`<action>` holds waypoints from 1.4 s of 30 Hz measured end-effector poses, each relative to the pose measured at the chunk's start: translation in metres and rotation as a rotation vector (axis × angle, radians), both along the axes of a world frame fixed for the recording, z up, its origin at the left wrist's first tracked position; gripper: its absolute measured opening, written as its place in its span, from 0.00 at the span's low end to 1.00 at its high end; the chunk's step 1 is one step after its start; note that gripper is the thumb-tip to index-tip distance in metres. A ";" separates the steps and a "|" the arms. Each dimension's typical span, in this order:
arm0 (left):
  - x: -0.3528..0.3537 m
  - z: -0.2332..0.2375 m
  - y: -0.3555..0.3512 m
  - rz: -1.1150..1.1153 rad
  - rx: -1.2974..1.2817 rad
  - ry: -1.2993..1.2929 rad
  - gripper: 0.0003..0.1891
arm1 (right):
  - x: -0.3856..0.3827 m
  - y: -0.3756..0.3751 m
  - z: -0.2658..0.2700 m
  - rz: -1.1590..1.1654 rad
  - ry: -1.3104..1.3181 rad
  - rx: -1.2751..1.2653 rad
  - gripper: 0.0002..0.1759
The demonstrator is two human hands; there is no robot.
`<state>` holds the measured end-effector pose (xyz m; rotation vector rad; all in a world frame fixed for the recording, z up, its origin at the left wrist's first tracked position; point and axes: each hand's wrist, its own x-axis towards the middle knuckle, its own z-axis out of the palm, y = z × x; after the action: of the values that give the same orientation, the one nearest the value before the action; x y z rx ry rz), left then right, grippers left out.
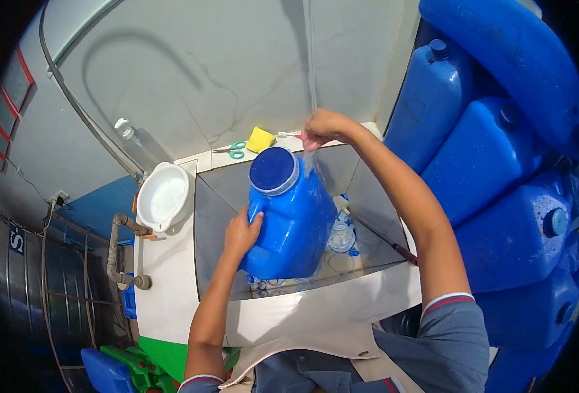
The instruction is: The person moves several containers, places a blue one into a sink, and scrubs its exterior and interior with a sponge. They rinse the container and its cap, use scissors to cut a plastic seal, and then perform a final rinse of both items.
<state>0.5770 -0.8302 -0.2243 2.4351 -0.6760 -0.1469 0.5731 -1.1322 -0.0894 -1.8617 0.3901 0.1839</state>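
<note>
Over the grey tiled sink (227, 190) a blue water jug (289, 229) with a dark blue round cap is held at a tilt. My left hand (242, 232) is wrapped round its handle. Above the jug's right shoulder, my right hand (324, 129) is closed round the lower end of a clear hose (311, 59) that hangs from above. Water runs down the jug's side from there. Small clear and blue caps and rings lie on the sink bottom, partly hidden by the jug.
On the counter are a white basin (163, 196), a clear bottle (139, 144), scissors (235, 150) and a yellow sponge (260, 139). A dark-handled tool (404, 253) leans on the sink's right edge. Blue containers (486, 164) are stacked at right. Pipes (116, 245) stand at left.
</note>
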 end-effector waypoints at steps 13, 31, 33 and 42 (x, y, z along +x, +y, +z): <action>0.018 0.016 -0.131 -0.287 0.131 -0.575 0.20 | -0.001 0.000 0.005 -0.031 0.005 0.259 0.10; 0.032 0.027 -0.042 -0.833 -0.013 -0.655 0.13 | -0.097 0.052 -0.092 0.299 0.066 -0.318 0.39; 0.021 0.015 -0.033 -0.842 0.065 -0.580 0.13 | -0.112 0.075 -0.114 0.228 -0.266 -0.625 0.37; -0.049 0.035 -0.016 -0.147 0.322 -0.143 0.20 | -0.158 0.122 -0.115 0.237 -0.311 -0.790 0.30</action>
<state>0.5279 -0.8458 -0.1890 2.7210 -0.9591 -0.1515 0.4151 -1.0107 -0.2039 -2.6660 0.0073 -0.1261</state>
